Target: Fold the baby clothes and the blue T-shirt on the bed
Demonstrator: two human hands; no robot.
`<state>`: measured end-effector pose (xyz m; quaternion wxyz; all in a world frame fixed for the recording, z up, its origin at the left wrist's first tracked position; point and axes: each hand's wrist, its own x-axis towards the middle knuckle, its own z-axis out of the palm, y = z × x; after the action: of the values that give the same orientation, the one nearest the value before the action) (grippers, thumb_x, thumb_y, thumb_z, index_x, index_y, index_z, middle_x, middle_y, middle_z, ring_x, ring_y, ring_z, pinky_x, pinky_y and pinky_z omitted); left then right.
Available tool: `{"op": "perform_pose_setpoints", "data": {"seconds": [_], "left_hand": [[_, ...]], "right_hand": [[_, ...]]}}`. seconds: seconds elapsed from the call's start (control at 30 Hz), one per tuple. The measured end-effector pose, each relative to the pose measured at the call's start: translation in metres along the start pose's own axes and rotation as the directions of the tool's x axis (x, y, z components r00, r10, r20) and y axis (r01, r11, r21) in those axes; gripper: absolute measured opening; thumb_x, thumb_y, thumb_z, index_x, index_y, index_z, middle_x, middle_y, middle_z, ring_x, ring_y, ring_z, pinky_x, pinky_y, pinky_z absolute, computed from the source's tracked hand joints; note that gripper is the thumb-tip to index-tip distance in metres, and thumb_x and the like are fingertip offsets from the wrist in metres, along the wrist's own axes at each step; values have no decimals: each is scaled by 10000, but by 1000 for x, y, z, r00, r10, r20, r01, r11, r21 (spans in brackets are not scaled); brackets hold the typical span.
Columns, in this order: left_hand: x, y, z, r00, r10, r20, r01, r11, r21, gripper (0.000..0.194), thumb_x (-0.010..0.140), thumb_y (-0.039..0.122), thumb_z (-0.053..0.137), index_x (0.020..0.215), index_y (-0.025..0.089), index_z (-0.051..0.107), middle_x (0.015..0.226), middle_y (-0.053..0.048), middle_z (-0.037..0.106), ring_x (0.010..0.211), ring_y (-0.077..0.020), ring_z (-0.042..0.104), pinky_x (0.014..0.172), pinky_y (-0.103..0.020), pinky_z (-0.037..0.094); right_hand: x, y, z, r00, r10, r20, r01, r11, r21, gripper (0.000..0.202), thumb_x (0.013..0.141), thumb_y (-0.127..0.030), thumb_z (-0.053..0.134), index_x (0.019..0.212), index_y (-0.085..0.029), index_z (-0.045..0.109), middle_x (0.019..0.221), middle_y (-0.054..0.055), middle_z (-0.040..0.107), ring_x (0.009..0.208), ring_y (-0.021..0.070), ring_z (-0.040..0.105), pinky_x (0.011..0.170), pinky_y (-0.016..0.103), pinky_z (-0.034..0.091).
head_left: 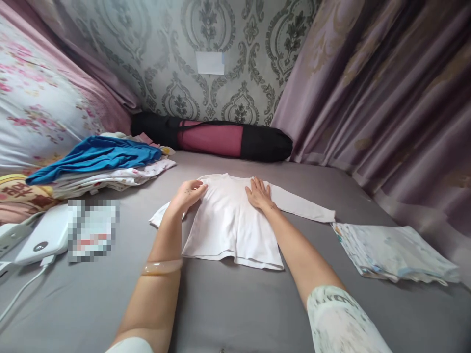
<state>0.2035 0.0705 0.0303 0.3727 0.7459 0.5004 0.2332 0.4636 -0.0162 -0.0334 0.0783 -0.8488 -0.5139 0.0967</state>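
A white long-sleeved shirt (228, 220) lies spread on the grey sheet, its neckline away from me and its hem towards me. My left hand (189, 193) is at the shirt's left shoulder, fingers curled together on the fabric edge there. Part of the left sleeve is hidden behind that hand and forearm; its cuff shows to the left. My right hand (260, 192) rests flat on the upper right of the shirt, fingers stretched out. Beyond it, the right sleeve reaches out towards the right.
Folded pale clothes (397, 250) lie at the right. Stacked clothes with a blue garment (106, 154) on top sit at the left, near a white power bank (51, 235) with a cable and a blurred packet (93, 230). A black and pink long bag (211, 138) lies along the wall.
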Motion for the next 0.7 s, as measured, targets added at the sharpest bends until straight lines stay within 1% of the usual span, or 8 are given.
{"op": "perform_pose_setpoints", "data": {"seconds": [0.1, 0.2, 0.27, 0.37, 0.43, 0.5, 0.57, 0.7], "left_hand": [[3, -18, -18, 999, -33, -15, 33, 998, -60, 471, 802, 488, 564, 1087, 131, 677, 1029, -105, 730, 921, -232, 678, 771, -282, 510], [6, -41, -36, 982, -168, -89, 175, 981, 83, 392, 799, 433, 592, 1073, 158, 648, 1033, -105, 717, 913, -237, 677, 773, -300, 508], [6, -56, -46, 958, -256, -128, 278, 939, 202, 363, 752, 418, 656, 1025, 179, 629, 1007, -98, 712, 904, -253, 676, 761, -316, 506], [6, -72, -57, 918, -388, -77, 393, 867, 308, 368, 678, 432, 715, 936, 195, 601, 919, -93, 705, 845, -277, 679, 674, -322, 498], [5, -76, -60, 903, -428, -19, 410, 851, 329, 359, 634, 433, 728, 873, 203, 590, 871, -89, 700, 804, -279, 679, 621, -311, 486], [5, -77, -62, 907, -420, 18, 390, 857, 338, 356, 582, 415, 739, 829, 210, 584, 851, -83, 701, 789, -278, 680, 603, -301, 481], [4, -76, -63, 916, -399, 36, 363, 865, 346, 366, 537, 391, 742, 817, 218, 585, 848, -75, 707, 786, -274, 681, 602, -295, 482], [4, -77, -66, 924, -378, 63, 336, 878, 341, 341, 487, 342, 747, 763, 232, 580, 750, -49, 702, 758, -271, 673, 589, -292, 478]], "right_hand": [[4, 3, -2, 1000, 13, 27, -13, 1000, -3, 639, 1009, -457, 189, 1567, -145, 187, 1655, 70, 45, 1512, 265, 39, 1199, 536, 29], [5, -3, -9, 997, 43, 68, -43, 999, -1, 622, 1006, -425, 249, 1561, -148, 204, 1654, 89, 60, 1511, 278, 59, 1193, 553, 62], [4, -15, -13, 998, 50, 36, -49, 999, -23, 605, 993, -349, 323, 1552, -139, 224, 1648, 119, 98, 1509, 280, 76, 1189, 553, 76], [2, -47, -13, 998, -44, -52, 42, 998, -39, 581, 966, -226, 361, 1530, -119, 272, 1636, 139, 156, 1510, 251, 86, 1200, 502, 68], [1, -74, -8, 991, -133, -23, 134, 991, 18, 552, 978, -220, 325, 1520, -118, 298, 1628, 130, 198, 1506, 229, 121, 1204, 461, 105], [3, -100, -1, 979, -199, 31, 196, 976, 92, 534, 993, -246, 297, 1513, -128, 312, 1622, 116, 224, 1498, 219, 159, 1197, 441, 157], [8, -122, 6, 969, -244, 43, 237, 963, 132, 517, 994, -244, 292, 1500, -143, 336, 1618, 102, 243, 1495, 208, 168, 1192, 424, 176], [20, -145, 18, 976, -215, 43, 205, 965, 163, 503, 1000, -269, 292, 1486, -161, 358, 1604, 87, 284, 1480, 193, 211, 1180, 376, 209]]}}
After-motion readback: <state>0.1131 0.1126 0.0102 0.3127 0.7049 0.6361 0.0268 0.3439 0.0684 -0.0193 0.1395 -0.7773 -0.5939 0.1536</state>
